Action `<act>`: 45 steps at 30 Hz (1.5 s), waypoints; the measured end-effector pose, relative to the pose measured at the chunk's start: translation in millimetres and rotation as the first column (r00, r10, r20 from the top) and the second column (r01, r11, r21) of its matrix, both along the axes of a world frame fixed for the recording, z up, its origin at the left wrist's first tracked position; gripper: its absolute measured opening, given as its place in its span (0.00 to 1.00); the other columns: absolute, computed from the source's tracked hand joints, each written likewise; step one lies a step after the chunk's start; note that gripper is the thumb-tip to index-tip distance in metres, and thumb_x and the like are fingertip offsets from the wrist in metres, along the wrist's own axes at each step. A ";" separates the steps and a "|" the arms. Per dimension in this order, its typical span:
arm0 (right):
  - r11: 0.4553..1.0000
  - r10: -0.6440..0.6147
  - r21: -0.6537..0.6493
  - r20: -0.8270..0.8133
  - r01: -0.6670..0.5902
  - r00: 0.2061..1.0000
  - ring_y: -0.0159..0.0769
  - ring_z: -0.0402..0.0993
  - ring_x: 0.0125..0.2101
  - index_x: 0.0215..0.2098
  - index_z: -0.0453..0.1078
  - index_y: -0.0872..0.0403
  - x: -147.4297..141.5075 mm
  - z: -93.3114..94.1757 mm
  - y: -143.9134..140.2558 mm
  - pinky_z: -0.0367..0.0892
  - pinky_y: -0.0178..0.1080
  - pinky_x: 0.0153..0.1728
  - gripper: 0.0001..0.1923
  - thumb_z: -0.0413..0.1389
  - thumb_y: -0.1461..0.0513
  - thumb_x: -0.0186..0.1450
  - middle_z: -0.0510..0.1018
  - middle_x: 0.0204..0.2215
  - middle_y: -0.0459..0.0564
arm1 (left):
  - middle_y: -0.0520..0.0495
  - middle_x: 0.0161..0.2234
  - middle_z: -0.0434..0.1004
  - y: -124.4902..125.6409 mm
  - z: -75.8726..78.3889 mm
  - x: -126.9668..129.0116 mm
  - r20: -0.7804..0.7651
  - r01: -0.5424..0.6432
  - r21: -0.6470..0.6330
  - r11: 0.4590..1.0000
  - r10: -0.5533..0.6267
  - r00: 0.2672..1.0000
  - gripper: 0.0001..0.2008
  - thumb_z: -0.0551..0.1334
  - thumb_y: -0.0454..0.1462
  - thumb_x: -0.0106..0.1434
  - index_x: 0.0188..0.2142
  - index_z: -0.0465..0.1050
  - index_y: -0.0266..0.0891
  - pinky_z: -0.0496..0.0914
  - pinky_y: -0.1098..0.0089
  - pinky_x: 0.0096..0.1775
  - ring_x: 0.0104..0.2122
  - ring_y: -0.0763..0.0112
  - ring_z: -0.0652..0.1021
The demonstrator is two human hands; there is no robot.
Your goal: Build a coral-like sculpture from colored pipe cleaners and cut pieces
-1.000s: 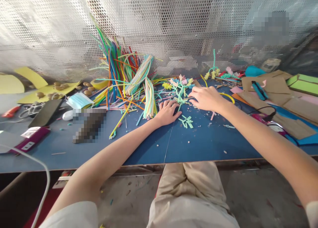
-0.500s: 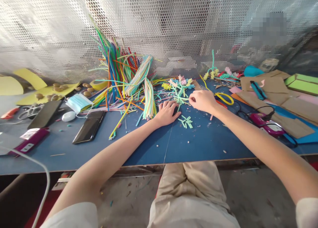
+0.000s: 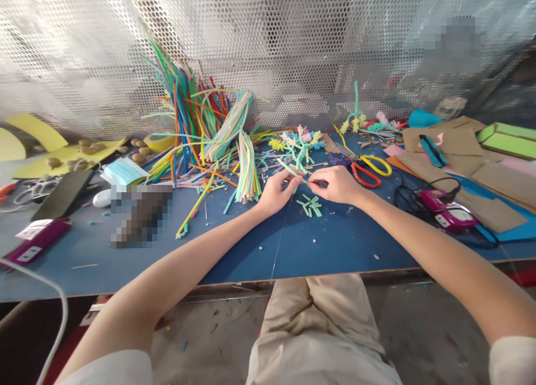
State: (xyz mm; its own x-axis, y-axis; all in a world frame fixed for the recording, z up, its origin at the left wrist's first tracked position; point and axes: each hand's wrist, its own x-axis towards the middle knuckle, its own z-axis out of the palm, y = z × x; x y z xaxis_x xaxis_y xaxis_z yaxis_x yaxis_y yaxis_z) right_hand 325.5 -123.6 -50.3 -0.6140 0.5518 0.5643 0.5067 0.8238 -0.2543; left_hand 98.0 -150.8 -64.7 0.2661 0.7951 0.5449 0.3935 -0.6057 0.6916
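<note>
A pale green pipe-cleaner piece (image 3: 293, 171) sits at centre frame, pinched between the left hand (image 3: 274, 190) and right hand (image 3: 335, 184), both closed narrowly on it. A second ago both hands lay flat on the blue table (image 3: 251, 251); now they have lifted the stem, so shaping looks under way. Cut green bits (image 3: 310, 205) lie just below. The near table is open toward the front edge; scissors (image 3: 368, 170) lie near on the right.

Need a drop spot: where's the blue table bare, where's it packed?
Bare: the blue table front strip, between the cut green bits and the near edge. Crowded: pipe cleaner pile behind the left hand, scissors and glue gun beside the right hand.
</note>
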 end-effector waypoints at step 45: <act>0.990 0.077 -0.126 0.049 -0.070 0.996 0.34 0.71 0.29 0.34 0.74 0.52 7.7 -5.8 12.5 0.62 0.37 0.34 0.03 0.58 0.62 0.65 0.79 0.29 0.46 | 0.46 0.39 0.81 9.5 6.5 -22.6 -0.743 0.284 0.215 0.934 -0.032 0.668 0.14 0.58 0.48 0.75 0.44 0.76 0.41 0.66 0.62 0.47 0.41 0.63 0.79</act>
